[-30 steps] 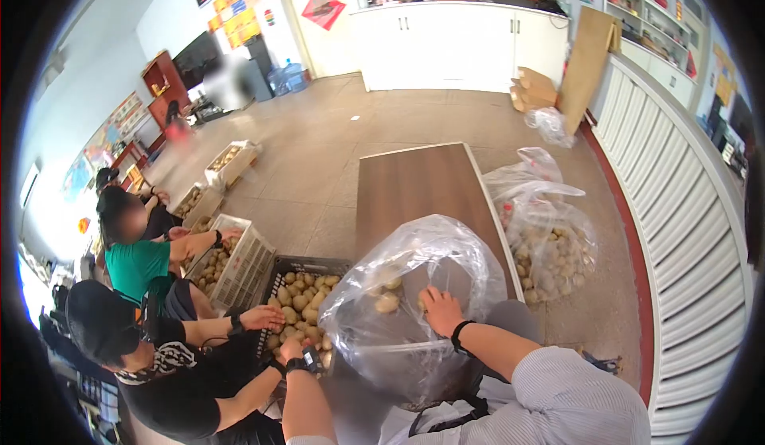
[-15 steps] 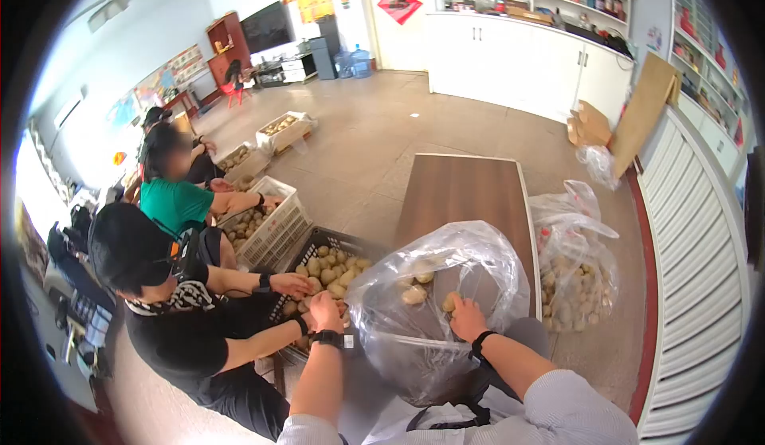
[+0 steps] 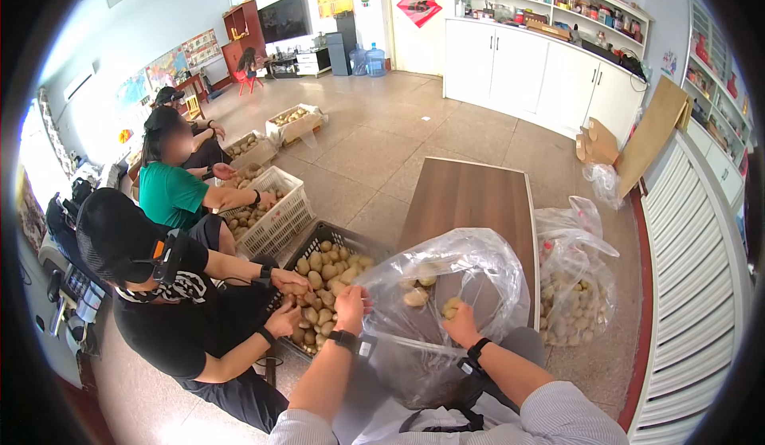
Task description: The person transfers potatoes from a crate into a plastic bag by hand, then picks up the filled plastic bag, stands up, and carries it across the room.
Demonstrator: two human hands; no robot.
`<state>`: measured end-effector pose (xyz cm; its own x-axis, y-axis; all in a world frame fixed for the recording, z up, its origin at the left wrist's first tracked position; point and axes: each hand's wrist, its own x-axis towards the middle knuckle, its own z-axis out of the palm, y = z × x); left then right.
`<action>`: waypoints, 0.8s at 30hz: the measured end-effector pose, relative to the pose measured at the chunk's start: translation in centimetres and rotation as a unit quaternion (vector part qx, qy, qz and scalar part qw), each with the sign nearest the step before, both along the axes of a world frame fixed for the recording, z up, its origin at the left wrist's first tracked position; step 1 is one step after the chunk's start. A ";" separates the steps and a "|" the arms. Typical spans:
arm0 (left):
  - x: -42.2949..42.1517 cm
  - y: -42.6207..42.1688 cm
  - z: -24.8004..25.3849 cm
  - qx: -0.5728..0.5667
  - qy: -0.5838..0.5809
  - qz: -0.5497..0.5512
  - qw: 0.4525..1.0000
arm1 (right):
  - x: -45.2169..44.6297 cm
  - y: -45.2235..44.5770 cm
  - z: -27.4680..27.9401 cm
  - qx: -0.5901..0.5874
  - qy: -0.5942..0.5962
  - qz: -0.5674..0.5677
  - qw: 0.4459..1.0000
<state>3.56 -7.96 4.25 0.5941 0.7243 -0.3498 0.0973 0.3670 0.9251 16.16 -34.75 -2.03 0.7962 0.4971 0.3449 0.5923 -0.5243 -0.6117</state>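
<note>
A large clear plastic bag stands with its mouth wide, in front of my lap. My left hand is at the bag's left rim, fingers pinched on the plastic. My right hand is over the bag's mouth, closed round a potato. More potatoes show at the far left side of the bag, partly behind the film. Left of the bag, a black crate holds many potatoes. A co-worker's hands are among the potatoes at that crate.
A brown tabletop lies beyond the bag. To the right, a plastic bag of potatoes sits on the floor. Co-workers sit along the left by a white crate and boxes of potatoes. A white slatted panel stands far right.
My left hand has moved right from the black crate to the bag's rim. My right hand still holds the potato and has shifted slightly lower. The co-worker's hands have moved a little left.
</note>
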 end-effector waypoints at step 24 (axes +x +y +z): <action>1.2 -0.8 -0.2 -0.189 -0.092 -0.043 0.977 | 0.1 1.2 2.0 -0.124 -0.102 0.054 0.986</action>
